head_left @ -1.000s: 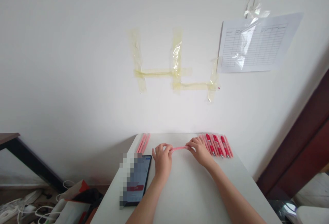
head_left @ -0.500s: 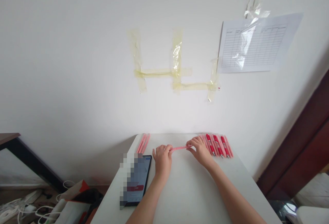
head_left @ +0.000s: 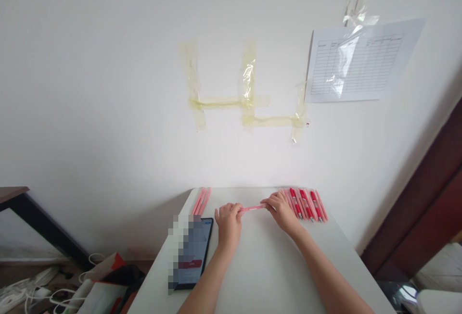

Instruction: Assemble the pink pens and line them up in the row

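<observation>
Above the far part of the white table, a slim pink pen (head_left: 253, 207) is held roughly level between my two hands. My left hand (head_left: 228, 222) pinches its left end between thumb and fingers. The other end is in the closed fingertips of my right hand (head_left: 282, 211). A pale patch shows along the pen's middle; both its ends are hidden by fingers. Just beyond my right hand lies a row of several pink and red pens (head_left: 306, 204), partly covered by that hand. A few pink pens (head_left: 201, 201) lie at the far left corner.
A phone or tablet (head_left: 197, 254), partly pixelated, lies at the left of the white table (head_left: 267, 270). The wall behind carries yellowish tape (head_left: 220, 104) and a printed sheet (head_left: 361, 64). Cables (head_left: 54, 295) and boxes are on the floor at left; dark red wood stands right.
The pen has turned slightly, so a pale patch now shows on it. My right fingers have shifted a little along its end; my left hand has hardly moved.
</observation>
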